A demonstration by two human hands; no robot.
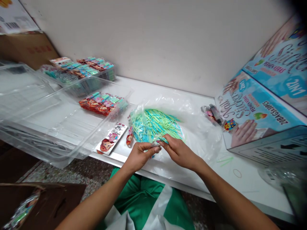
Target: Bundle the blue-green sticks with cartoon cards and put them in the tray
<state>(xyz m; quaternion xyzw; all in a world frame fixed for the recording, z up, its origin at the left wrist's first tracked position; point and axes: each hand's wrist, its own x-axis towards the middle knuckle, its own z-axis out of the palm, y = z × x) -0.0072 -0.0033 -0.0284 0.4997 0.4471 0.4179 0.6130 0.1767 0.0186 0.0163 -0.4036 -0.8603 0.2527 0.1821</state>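
My left hand (140, 156) is closed in a pinch on a small clear packet (155, 144) in front of me. My right hand (177, 150) meets it from the right, its fingers closed on a few thin green and blue sticks (163, 139) at the packet's end. The fingers partly hide how far the sticks sit inside the packet. Just beyond both hands, a large clear plastic bag (199, 127) lies spread with a heap of loose green and blue sticks (155, 123). Left of the heap are a small packet with a red-haired cartoon figure (129, 136) and a printed card (112, 139).
A clear plastic tray (69, 153) overhangs the table edge at left, near a bundle of filled packets (103, 103). More packets (96, 65) fill a container behind. Nail sticker boxes (254, 111) stand right, near a rubber band (237, 173). An open carton (48, 204) sits lower left.
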